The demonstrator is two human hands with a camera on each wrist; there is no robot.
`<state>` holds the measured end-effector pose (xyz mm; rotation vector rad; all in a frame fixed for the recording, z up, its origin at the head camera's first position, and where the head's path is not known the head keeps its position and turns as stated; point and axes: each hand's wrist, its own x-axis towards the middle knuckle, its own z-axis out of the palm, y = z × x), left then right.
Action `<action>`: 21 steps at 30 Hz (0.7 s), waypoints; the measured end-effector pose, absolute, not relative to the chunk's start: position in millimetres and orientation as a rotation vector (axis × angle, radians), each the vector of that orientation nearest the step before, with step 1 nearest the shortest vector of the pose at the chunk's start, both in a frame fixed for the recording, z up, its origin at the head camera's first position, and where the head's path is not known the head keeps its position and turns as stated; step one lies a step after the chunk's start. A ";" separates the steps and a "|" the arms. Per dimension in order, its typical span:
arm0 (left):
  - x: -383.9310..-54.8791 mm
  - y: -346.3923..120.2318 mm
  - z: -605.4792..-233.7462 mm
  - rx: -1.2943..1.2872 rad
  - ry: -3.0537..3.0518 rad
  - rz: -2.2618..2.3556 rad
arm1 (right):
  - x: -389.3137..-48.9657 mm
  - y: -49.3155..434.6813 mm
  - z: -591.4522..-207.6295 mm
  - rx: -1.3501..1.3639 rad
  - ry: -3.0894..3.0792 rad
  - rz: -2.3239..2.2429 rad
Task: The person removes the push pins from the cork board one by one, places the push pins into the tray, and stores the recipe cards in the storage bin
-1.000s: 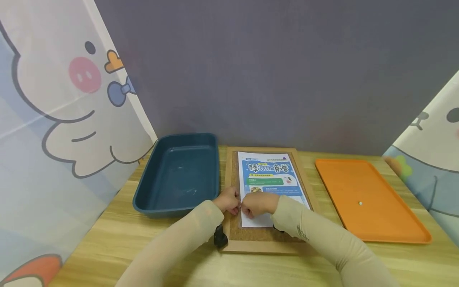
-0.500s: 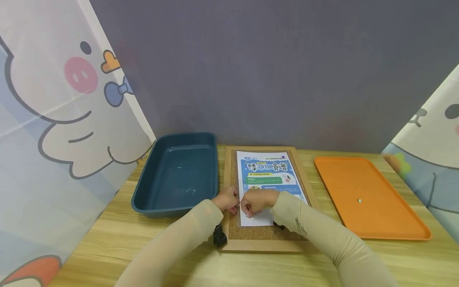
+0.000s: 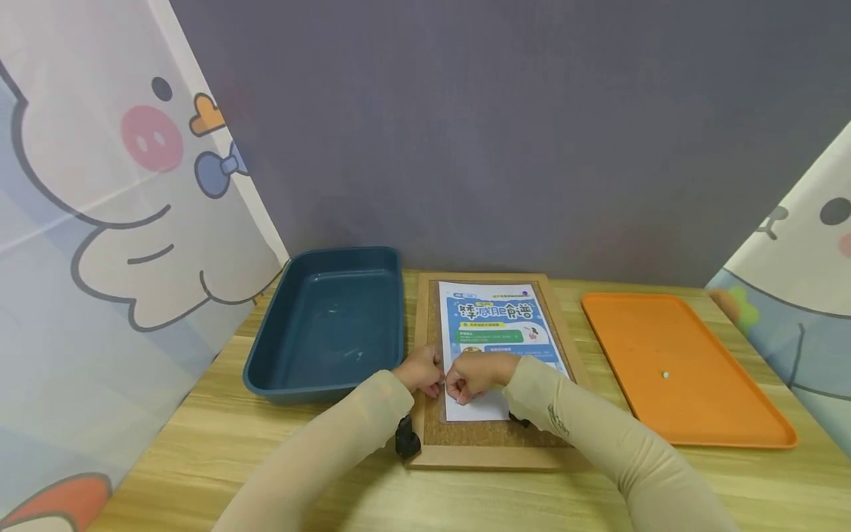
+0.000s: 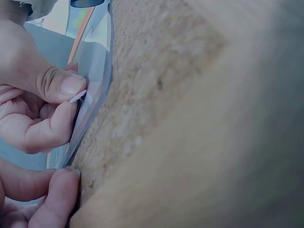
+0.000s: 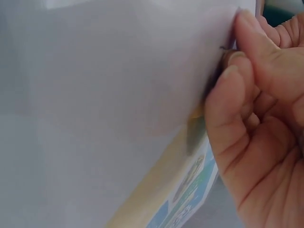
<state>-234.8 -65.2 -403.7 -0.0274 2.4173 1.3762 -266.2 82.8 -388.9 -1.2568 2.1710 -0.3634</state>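
A printed poster (image 3: 495, 332) in a clear sleeve lies on a wood-framed corkboard (image 3: 465, 434). At its left edge, low down, my left hand (image 3: 422, 369) pinches the sleeve's edge between thumb and finger. Close beside it my right hand (image 3: 482, 372) bends over the poster. Its thumb and finger pinch a thumbtack, whose pale, flat head (image 4: 78, 96) shows in the left wrist view, right at the sleeve's edge. The tack's point is mostly hidden by the fingers. A purple tack (image 3: 524, 293) sits at the poster's top right corner.
Left of the board stands a deep blue bin (image 3: 266, 362). To the right lies an orange tray (image 3: 685, 332) bearing one small pale piece (image 3: 665, 374). Wooden tabletop (image 3: 479, 502) runs along the front, and a grey panel (image 3: 465, 133) rises behind.
My right hand's fingers have shifted slightly, with the thumb and finger tips showing more. The left hand stays at the same edge. The head view has moved a little.
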 end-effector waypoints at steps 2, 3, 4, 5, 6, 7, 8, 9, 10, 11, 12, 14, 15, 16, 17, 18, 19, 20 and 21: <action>-234.6 -65.2 -403.5 -0.028 2.416 1.377 | -266.2 82.8 -388.6 -1.269 2.168 -0.357; -234.6 -65.2 -403.5 -0.027 2.416 1.374 | -266.3 82.9 -388.5 -1.272 2.165 -0.356; -234.6 -65.2 -403.4 -0.026 2.417 1.372 | -266.6 83.1 -388.6 -1.276 2.162 -0.357; -234.8 -65.1 -403.4 -0.025 2.418 1.370 | -266.9 83.4 -388.6 -1.280 2.159 -0.356; -234.8 -65.3 -403.2 -0.021 2.421 1.367 | -267.3 83.7 -388.6 -1.276 2.154 -0.362; -234.8 -66.0 -403.7 -0.021 2.420 1.367 | -267.6 83.3 -388.7 -1.272 2.147 -0.365; -234.8 -66.6 -404.1 -0.021 2.418 1.370 | -267.8 82.8 -388.6 -1.264 2.140 -0.370; -234.9 -67.3 -404.5 -0.018 2.418 1.371 | -267.7 82.3 -388.1 -1.257 2.135 -0.373; -235.0 -67.0 -404.5 -0.014 2.417 1.372 | -267.3 82.6 -387.5 -1.250 2.137 -0.374; -235.2 -66.8 -404.6 -0.012 2.414 1.371 | -266.6 82.8 -386.8 -1.246 2.143 -0.368; -235.4 -66.7 -404.6 -0.010 2.413 1.369 | -265.6 82.6 -385.8 -1.258 2.152 -0.353; -235.9 -66.7 -404.6 -0.013 2.403 1.369 | -263.2 81.3 -383.9 -1.307 2.186 -0.289; -236.0 -66.7 -404.5 -0.013 2.401 1.368 | -261.7 80.3 -382.8 -1.330 2.210 -0.248; -236.2 -66.9 -404.5 -0.018 2.396 1.372 | -260.2 79.1 -381.8 -1.355 2.235 -0.202; -236.2 -67.1 -404.5 -0.022 2.392 1.375 | -258.7 77.7 -380.7 -1.379 2.258 -0.156; -236.3 -67.3 -404.5 -0.024 2.391 1.378 | -257.1 76.2 -379.8 -1.387 2.279 -0.117; -236.3 -67.5 -404.5 -0.026 2.388 1.380 | -255.7 74.9 -378.8 -1.374 2.295 -0.087; -236.3 -67.5 -404.8 -0.028 2.386 1.381 | -254.5 73.8 -378.2 -1.357 2.304 -0.067; -236.1 -67.2 -404.9 -0.031 2.382 1.381 | -253.3 73.1 -377.6 -1.340 2.310 -0.053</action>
